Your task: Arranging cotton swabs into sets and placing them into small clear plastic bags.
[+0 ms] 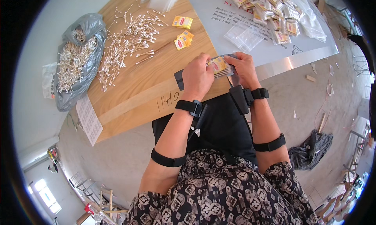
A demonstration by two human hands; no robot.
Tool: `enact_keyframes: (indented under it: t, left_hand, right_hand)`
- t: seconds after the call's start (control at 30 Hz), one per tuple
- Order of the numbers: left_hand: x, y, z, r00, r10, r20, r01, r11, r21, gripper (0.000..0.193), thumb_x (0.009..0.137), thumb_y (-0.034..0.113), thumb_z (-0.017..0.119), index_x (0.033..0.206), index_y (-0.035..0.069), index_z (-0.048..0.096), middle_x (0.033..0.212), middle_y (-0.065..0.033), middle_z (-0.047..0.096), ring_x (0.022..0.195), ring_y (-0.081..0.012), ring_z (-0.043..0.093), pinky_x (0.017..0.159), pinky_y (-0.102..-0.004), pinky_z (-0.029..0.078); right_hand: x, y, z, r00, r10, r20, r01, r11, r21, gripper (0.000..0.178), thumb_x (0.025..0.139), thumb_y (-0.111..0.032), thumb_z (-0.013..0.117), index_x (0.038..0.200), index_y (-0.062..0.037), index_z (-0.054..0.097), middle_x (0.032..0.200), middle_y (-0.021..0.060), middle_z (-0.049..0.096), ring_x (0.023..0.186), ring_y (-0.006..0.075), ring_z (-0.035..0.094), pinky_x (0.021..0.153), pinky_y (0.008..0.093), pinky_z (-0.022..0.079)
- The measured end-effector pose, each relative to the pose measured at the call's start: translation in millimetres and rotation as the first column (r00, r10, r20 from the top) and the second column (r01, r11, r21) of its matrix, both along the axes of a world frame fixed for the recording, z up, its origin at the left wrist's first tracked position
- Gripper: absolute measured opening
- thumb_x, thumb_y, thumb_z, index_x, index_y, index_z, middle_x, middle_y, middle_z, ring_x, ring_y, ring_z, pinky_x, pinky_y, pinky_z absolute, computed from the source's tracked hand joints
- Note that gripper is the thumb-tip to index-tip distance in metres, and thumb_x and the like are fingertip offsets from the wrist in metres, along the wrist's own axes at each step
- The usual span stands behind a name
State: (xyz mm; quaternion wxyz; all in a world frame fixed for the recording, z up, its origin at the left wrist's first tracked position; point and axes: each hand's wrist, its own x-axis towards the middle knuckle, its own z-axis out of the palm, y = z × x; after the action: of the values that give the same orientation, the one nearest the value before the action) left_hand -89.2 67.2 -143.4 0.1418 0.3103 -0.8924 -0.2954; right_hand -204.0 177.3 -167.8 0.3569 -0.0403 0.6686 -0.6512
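Note:
Between my two hands, just above the table's near edge, is a small clear packet of cotton swabs [220,66] with a yellow card inside. My left hand [197,76] is closed on the packet's left end. With thumb and fingers, my right hand [243,68] pinches its right end. Beneath my left hand a dark flat piece [178,80] shows on the wood. Farther off lie a small stack of yellow cards [182,22] and some fanned yellow cards [183,40]. Loose cotton swabs [129,39] are spread over the table to the left.
A grey plastic bag [100,27] full of swabs sits at the left edge, beside a printed label sheet [89,121]. Clear bags [243,36] lie on the grey printed sheet [219,13]. Filled packets [274,9] are heaped at the far right. A black bag [312,148] lies on the floor.

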Motion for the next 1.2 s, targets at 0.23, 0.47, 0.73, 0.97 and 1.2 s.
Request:
enact_keyframes:
  t: [0.23,0.47,0.73,0.97,1.2]
  left_hand:
    - [-1.3,1.0,0.1,0.984,-0.174,-0.046,0.174,0.985,-0.018,0.025,0.079,0.013,0.068,0.104,0.008,0.069,0.084,-0.0099,0.063,0.071,-0.0252,0.062,0.065,-0.0362,0.049]
    - [-1.2,-6.9,-1.7,0.969,-0.240,-0.061,0.241,0.970,0.008,0.024,0.077,0.008,0.068,0.101,0.006,0.070,0.077,-0.0098,0.062,0.067,-0.0227,0.061,0.063,-0.0331,0.048]
    - [22.2,-35.7,21.5,0.967,-0.012,-0.255,0.066,0.977,0.204,0.016,0.084,0.006,0.065,0.097,-0.002,0.068,0.072,-0.0035,0.064,0.061,-0.0075,0.056,0.058,-0.0250,0.047]
    - [47.7,-60.8,45.5,0.875,0.292,-0.386,-0.026,0.825,0.565,0.017,0.084,0.009,0.066,0.096,-0.003,0.068,0.072,-0.0007,0.064,0.062,-0.0076,0.056,0.059,-0.0223,0.048]
    - [142.2,-113.1,-4.6,0.984,0.178,-0.024,-0.179,0.969,-0.172,0.031,0.075,0.008,0.067,0.104,0.000,0.064,0.109,-0.0134,0.061,0.107,-0.0279,0.055,0.089,-0.0358,0.046]
  right_hand:
    - [0.0,0.3,0.6,0.999,-0.011,0.037,0.013,0.999,-0.039,0.011,0.081,-0.006,0.070,0.077,0.0031,0.065,0.069,0.0027,0.061,0.058,0.0082,0.052,0.050,0.0261,0.042]
    - [0.5,-2.3,-3.7,1.000,-0.001,0.011,0.001,1.000,-0.029,0.013,0.081,-0.008,0.070,0.077,0.0033,0.064,0.068,0.0022,0.060,0.059,0.0084,0.051,0.052,0.0259,0.041]
    - [-4.3,-14.8,-0.5,0.646,-0.272,-0.713,0.443,0.894,0.061,0.019,0.081,-0.012,0.069,0.089,0.0041,0.064,0.074,0.0077,0.063,0.065,0.0144,0.056,0.060,0.0293,0.045]
    - [42.0,-54.8,41.4,0.794,-0.055,-0.606,0.035,0.998,-0.045,0.017,0.079,-0.014,0.067,0.083,0.0021,0.066,0.072,0.0127,0.066,0.063,0.0224,0.061,0.062,0.0341,0.049]
    - [95.3,-102.7,27.7,0.567,0.408,-0.715,-0.333,0.908,0.254,0.015,0.076,-0.010,0.063,0.085,0.0013,0.065,0.086,0.0190,0.065,0.084,0.0372,0.062,0.076,0.0424,0.050]
